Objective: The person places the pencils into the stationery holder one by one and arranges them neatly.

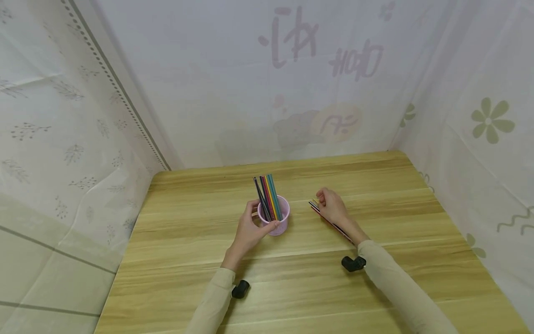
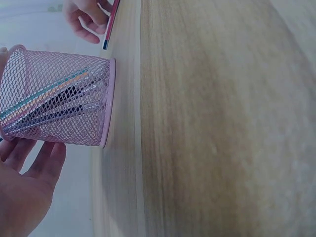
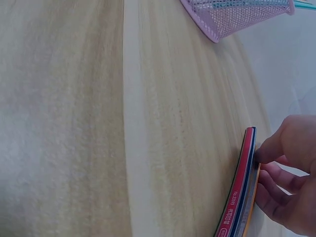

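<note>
My left hand (image 1: 250,229) grips a pink mesh pen cup (image 1: 283,226), thumb on the near side and fingers round the left. Several coloured pencils (image 1: 267,197) stand in the cup, leaning to the far left; teal, yellow, red and dark ones show. To the right, my right hand (image 1: 333,208) is at a small bundle of pencils lying on the table. In the right wrist view, a red pencil (image 3: 236,192) with printed lettering lies beside dark ones. The thumb and curled fingers pinch the yellow-orange pencil (image 3: 252,197) at the bundle's edge.
The wood-grain table (image 1: 175,250) reaches back to a pale printed curtain (image 1: 233,93). More patterned cloth hangs along the left and right sides. A black wrist device sits on each sleeve, the left one (image 1: 240,289) and the right one (image 1: 353,264).
</note>
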The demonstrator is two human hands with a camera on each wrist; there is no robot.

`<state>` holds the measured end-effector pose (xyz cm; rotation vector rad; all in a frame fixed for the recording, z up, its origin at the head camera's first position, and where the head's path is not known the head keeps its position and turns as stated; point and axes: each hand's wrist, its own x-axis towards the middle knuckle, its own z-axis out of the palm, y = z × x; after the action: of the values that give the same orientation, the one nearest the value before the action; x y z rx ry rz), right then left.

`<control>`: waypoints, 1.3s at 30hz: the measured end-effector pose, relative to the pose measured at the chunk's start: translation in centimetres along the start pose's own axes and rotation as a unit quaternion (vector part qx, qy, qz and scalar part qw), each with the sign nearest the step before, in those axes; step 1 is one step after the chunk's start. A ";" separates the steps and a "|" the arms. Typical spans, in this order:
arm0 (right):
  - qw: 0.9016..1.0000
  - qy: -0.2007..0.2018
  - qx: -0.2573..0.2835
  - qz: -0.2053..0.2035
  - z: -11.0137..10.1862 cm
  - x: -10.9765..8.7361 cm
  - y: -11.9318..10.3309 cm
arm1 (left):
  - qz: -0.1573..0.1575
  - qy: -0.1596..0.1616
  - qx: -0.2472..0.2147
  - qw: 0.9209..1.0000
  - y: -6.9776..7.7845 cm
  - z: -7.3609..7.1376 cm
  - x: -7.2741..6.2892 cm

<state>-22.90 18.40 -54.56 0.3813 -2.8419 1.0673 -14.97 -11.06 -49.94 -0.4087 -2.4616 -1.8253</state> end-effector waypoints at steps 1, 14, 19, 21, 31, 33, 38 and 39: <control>1.000 -0.003 -0.005 0.002 0.0 0.1 0.0 | 0.000 -0.001 0.001 1.000 0.0 0.0 0.0; 0.992 -0.041 -0.113 -0.027 0.0 0.7 -0.2 | 0.007 0.005 0.000 1.000 -0.4 0.3 0.1; 0.992 -0.049 -0.110 -0.042 -0.5 0.9 -0.4 | 0.012 0.003 -0.001 1.000 -0.2 0.2 0.0; 0.993 -0.041 -0.098 -0.048 -1.0 1.1 -0.8 | 0.011 0.001 0.001 1.000 -0.1 0.2 -0.1; 0.994 0.010 -0.048 -0.094 -3.3 2.1 -4.7 | -0.001 -0.001 0.002 1.000 0.3 0.0 -0.1; 0.992 0.027 -0.045 -0.111 -3.6 2.3 -5.6 | 0.001 0.001 0.001 1.000 0.3 0.1 -0.1; 0.989 0.054 -0.027 -0.136 -4.4 2.6 -8.1 | 0.007 0.006 -0.002 1.000 0.2 0.2 -0.1; 0.988 0.057 -0.025 -0.139 -4.6 2.7 -8.6 | 0.008 0.007 -0.002 1.000 0.2 0.2 -0.1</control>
<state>-23.28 14.63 -45.18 0.6647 -2.6111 0.9297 -14.80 -10.82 -49.81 -0.4133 -2.4388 -1.8215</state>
